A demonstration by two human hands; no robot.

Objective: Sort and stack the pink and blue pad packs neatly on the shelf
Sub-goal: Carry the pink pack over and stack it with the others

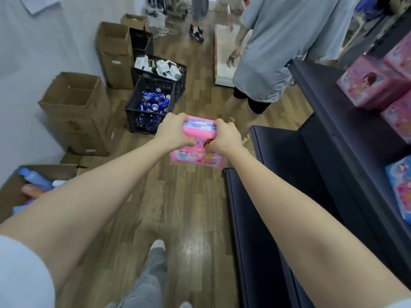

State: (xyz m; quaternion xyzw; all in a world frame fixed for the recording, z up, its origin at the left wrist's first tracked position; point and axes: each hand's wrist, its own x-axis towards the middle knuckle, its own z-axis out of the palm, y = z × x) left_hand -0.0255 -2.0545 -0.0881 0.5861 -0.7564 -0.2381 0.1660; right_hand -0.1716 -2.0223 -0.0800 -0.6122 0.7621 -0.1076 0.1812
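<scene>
A pink pad pack [198, 155] hangs in mid-air over the wooden floor, held between both hands. My left hand [174, 132] grips its left upper side and my right hand [224, 137] grips its right upper side, fingers curled over the top edge. To the right stands the dark shelf [315, 138]. Pink packs [371, 86] are stacked on its upper level at the far right, and a blue pack [400, 187] lies lower at the right edge. An open carton [13, 187] at the lower left holds blue and orange packs, partly hidden by my left arm.
A person in a grey shirt [287, 41] stands close ahead beside the shelf. Black crates, one with blue cans [153, 103] and one with white boxes [160, 67], and several cardboard boxes [75, 101] line the left wall. Another person's feet [196, 33] show at the back.
</scene>
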